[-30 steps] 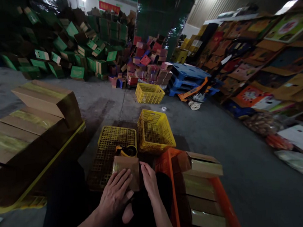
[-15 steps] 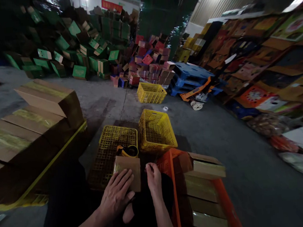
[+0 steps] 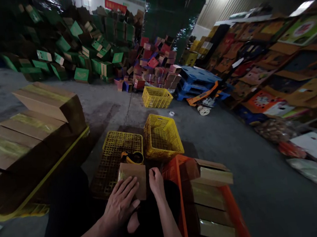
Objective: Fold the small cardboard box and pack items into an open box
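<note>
A small brown cardboard box (image 3: 137, 171) rests on my lap in front of me. My left hand (image 3: 121, 207) lies flat on its top, fingers spread. My right hand (image 3: 156, 182) sits at the box's right edge with its fingers curled into a pinch; what they hold is too small to make out. Just beyond the box a yellow tape dispenser (image 3: 133, 157) lies on an upturned yellow crate (image 3: 116, 145).
An orange crate (image 3: 233, 216) at my right holds stacked brown boxes (image 3: 210, 177). A yellow basket (image 3: 162, 136) stands ahead, another yellow basket (image 3: 156, 97) farther off. Flat cardboard (image 3: 29, 128) is stacked on the left. Green cartons (image 3: 78, 51), red cartons (image 3: 155, 64) and blue pallets (image 3: 196, 76) pile up behind.
My right hand's fingers have curled from lying along the box edge into a pinch. My left hand has stayed flat on the box.
</note>
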